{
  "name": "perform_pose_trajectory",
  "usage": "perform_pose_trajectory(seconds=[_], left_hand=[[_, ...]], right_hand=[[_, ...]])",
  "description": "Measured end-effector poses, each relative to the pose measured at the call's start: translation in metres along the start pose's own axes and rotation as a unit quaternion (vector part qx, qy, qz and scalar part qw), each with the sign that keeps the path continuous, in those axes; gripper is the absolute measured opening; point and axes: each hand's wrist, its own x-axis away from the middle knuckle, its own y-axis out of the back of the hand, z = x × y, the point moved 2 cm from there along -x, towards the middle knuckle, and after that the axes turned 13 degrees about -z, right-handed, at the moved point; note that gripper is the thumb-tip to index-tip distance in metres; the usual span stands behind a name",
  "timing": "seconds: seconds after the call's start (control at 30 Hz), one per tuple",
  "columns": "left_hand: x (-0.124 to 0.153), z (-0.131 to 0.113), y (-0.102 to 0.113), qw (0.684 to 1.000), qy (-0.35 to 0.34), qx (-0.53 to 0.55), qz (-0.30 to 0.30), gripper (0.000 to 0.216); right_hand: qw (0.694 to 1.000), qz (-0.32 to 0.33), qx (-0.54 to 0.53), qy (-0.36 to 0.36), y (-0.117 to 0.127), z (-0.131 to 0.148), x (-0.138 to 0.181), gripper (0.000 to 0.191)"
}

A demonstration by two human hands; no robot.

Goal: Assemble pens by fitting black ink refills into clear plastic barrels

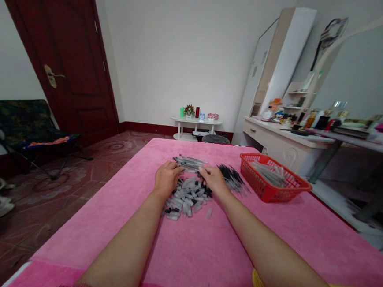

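Note:
My left hand (168,179) is closed in a pinch at the left end of a slim pen. From the other side my right hand (213,180) pinches the same pen near its right end, fingers pressed together. Just beyond the hands lies a row of pens (189,160), roughly side by side. Below and between my hands spreads a heap of clear and black pen caps (187,197), with one clear cap (209,213) apart from it. Right of my right hand sits a bunch of thin black-tipped pen refills (233,180).
A red plastic basket (270,195) with clear pen barrels (270,172) stands on the right of the pink cloth-covered table (125,228). Beyond are a small white table (196,120), a dressing table (287,140) at right and a folding chair (27,125) at left.

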Motion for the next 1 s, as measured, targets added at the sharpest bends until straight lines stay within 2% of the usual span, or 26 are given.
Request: perform_pose_trajectory(seconds=[0.17, 0.3, 0.4, 0.53, 0.67, 0.83, 0.93, 1.0], left_hand=[[0.0005, -0.0009, -0.002, 1.0, -0.015, -0.015, 0.022, 0.025], [0.0003, -0.0006, -0.0027, 0.999, -0.027, -0.034, 0.032, 0.026], [0.0002, -0.0003, -0.0024, 0.999, -0.028, -0.033, 0.026, 0.026], [0.0008, 0.0002, -0.0023, 0.999, -0.031, -0.028, 0.026, 0.025], [0.001, -0.0001, -0.0016, 0.999, -0.03, -0.032, 0.03, 0.024], [0.0004, -0.0013, -0.0011, 0.998, -0.031, -0.034, 0.033, 0.024], [0.0003, -0.0019, -0.0009, 0.998, -0.033, -0.039, 0.036, 0.025], [0.0004, -0.0023, -0.0002, 0.998, -0.032, -0.045, 0.038, 0.024]], right_hand=[[0.998, -0.019, 0.054, 0.036, -0.0009, -0.001, 0.0, 0.032], [0.997, -0.035, 0.048, 0.039, -0.0016, -0.0032, -0.0011, 0.013], [0.998, -0.025, 0.043, 0.035, -0.001, -0.0019, -0.0004, 0.018], [0.992, -0.028, 0.113, 0.037, 0.002, -0.0006, 0.0005, 0.033], [0.993, -0.03, 0.111, 0.037, 0.0024, -0.0026, -0.0006, 0.018], [0.991, -0.01, 0.121, 0.047, 0.0002, -0.0025, 0.0007, 0.03], [0.993, -0.014, 0.109, 0.038, 0.0, -0.0009, 0.002, 0.013], [0.996, -0.02, 0.082, 0.031, 0.0002, -0.0005, 0.0022, 0.019]])
